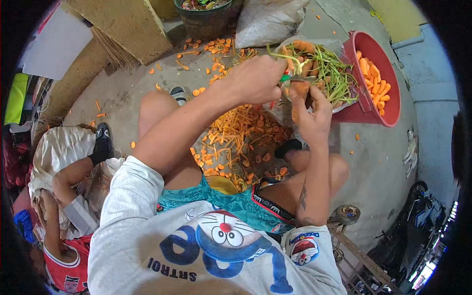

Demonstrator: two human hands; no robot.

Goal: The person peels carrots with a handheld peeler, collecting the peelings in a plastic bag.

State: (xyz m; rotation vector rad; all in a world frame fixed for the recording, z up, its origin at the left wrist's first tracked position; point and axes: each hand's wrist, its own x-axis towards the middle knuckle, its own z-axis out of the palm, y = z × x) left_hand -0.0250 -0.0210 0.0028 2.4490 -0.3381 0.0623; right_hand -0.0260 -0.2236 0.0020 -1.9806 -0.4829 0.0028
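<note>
My left hand (260, 78) is closed around the green handle (285, 77) of a knife. Its short blade (304, 78) lies against the top end of a carrot (299, 89). My right hand (314, 115) grips that carrot from below, fingers wrapped round it. Just beyond both hands sits an open plastic bag (339, 46) of unpeeled carrots with green stalks (330, 69). Orange peelings (231, 130) and cut carrot ends are heaped on the floor between my legs.
A red bucket (350, 110) of peeled carrots (376, 88) stands right of the bag. Behind are a white sack (268, 22) and a dark bin (204, 19). Another person in a red jersey (66, 268) sits at left. A motorcycle (418, 216) is at lower right.
</note>
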